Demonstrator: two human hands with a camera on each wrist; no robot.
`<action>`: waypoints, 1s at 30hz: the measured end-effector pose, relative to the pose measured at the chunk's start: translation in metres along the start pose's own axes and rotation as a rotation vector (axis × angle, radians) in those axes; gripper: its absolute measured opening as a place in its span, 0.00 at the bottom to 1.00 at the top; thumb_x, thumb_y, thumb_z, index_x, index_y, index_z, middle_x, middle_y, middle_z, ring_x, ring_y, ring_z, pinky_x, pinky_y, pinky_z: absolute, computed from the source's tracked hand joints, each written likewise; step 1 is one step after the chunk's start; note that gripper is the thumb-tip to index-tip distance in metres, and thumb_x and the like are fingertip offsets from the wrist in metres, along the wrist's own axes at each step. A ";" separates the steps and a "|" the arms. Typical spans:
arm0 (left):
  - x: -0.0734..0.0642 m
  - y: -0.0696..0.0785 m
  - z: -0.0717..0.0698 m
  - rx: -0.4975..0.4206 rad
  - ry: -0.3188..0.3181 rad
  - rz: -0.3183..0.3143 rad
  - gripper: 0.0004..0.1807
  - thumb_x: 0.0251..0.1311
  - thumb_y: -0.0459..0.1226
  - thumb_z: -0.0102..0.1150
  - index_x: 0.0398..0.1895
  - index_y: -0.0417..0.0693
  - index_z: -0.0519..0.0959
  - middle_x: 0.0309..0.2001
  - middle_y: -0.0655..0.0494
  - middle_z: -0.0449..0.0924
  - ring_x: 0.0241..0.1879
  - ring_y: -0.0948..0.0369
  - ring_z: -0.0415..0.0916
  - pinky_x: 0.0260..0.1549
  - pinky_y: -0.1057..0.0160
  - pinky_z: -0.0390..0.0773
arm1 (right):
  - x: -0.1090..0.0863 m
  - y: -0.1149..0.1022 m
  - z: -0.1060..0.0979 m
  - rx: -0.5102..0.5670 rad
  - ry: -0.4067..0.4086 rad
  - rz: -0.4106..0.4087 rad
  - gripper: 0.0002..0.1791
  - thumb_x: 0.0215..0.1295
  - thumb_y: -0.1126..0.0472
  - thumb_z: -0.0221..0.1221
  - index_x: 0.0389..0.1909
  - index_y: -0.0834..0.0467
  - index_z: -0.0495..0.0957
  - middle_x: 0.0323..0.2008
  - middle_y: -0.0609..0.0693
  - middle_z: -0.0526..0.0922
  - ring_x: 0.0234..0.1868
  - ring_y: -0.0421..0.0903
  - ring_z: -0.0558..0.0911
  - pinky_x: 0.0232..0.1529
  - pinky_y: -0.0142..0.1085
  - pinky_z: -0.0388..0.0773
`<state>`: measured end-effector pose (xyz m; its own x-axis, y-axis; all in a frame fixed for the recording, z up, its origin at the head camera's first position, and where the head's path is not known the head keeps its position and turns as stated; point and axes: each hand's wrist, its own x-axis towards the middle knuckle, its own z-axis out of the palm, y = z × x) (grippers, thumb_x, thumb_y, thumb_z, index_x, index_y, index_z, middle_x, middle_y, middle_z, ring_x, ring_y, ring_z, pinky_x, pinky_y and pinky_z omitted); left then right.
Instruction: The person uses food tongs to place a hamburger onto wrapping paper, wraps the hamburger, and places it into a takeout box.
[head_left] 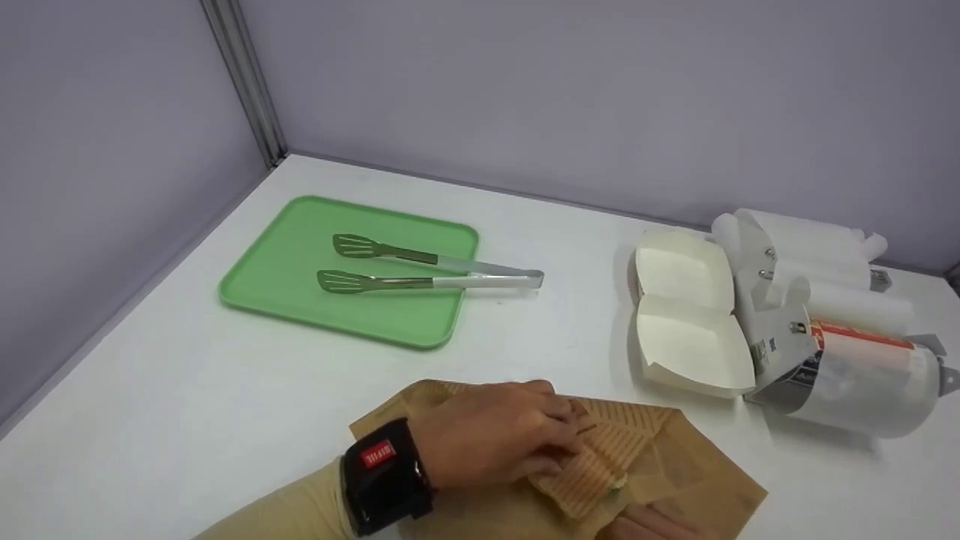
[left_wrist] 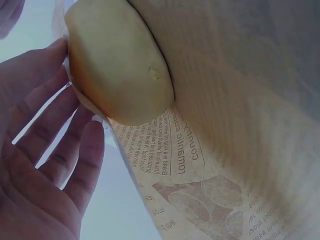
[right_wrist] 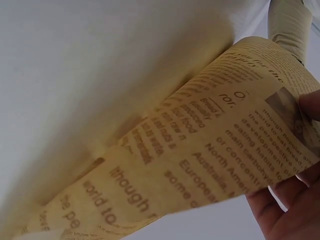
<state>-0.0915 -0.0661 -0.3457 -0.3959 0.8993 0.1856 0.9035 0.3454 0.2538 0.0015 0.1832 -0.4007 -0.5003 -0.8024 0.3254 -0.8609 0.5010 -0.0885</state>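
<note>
Our left hand [head_left: 487, 435] curls over a fold of the brown, text-printed wrapping paper [head_left: 709, 469], its thumb at the paper's edge in the left wrist view. Our right hand [head_left: 652, 523] pinches another part of the same sheet, thumb above and fingers beneath in the right wrist view, though the head view cuts it off. The pale, smooth, rounded bread bun [left_wrist: 117, 62] lies inside the fold, on the near part of the white worktop [head_left: 180, 397], whose near edge is out of frame. A little pale and green filling [head_left: 616, 484] shows at the fold's open side.

We judge the step in hand to be folding the paper round the bun. To do it well, we should draw the sheet snug without squeezing, since a hard press could push the filling out or dent the bread. One hand ought to pin the first fold while the other brings the loose right-hand corner across and creases it flat. The thin paper could tear or spring back if pulled sharply, so we would want smooth, even tension and the filling tucked in before the ends close.
</note>
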 end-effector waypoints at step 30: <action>-0.002 -0.007 -0.004 -0.088 -0.111 0.111 0.16 0.71 0.47 0.52 0.54 0.62 0.86 0.55 0.70 0.81 0.48 0.72 0.72 0.44 0.83 0.70 | 0.040 -0.003 -0.034 0.005 0.368 0.195 0.08 0.63 0.63 0.66 0.32 0.48 0.76 0.29 0.33 0.76 0.30 0.30 0.73 0.31 0.24 0.70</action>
<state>-0.0975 -0.0714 -0.3439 -0.2700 0.9563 0.1126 0.9207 0.2222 0.3208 -0.0133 0.1602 -0.3556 -0.5886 -0.5225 0.6169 -0.7540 0.6300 -0.1858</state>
